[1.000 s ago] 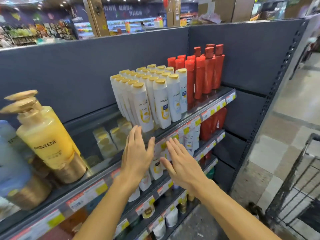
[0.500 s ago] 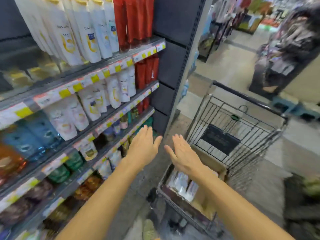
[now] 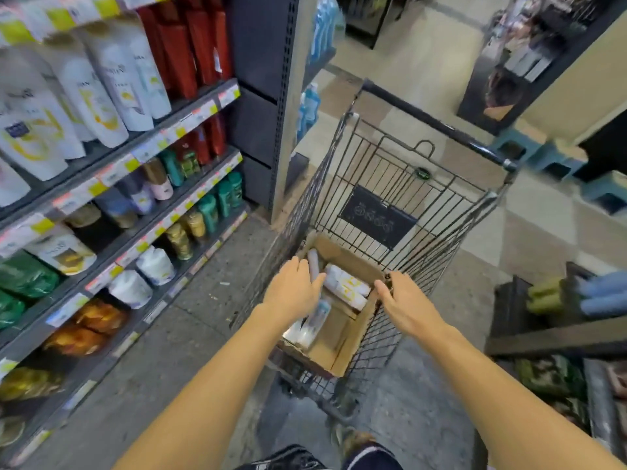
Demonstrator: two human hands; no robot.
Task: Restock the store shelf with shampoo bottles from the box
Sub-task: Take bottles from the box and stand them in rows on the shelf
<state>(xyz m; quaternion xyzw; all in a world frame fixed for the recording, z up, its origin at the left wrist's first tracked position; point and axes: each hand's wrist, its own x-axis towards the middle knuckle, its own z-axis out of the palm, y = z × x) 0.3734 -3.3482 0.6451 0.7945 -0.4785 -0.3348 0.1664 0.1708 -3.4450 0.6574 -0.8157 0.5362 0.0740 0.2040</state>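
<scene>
Both hands [image 3: 293, 286] lowered over box [image 3: 353, 337]

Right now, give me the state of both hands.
Left hand: open, holding nothing, over the box.
Right hand: open, holding nothing, at the box's right edge.

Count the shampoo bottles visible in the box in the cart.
5: one grey bottle by the left hand, two white bottles mid-box, two pale bottles at the near-left wall. The hand may hide more.
</scene>
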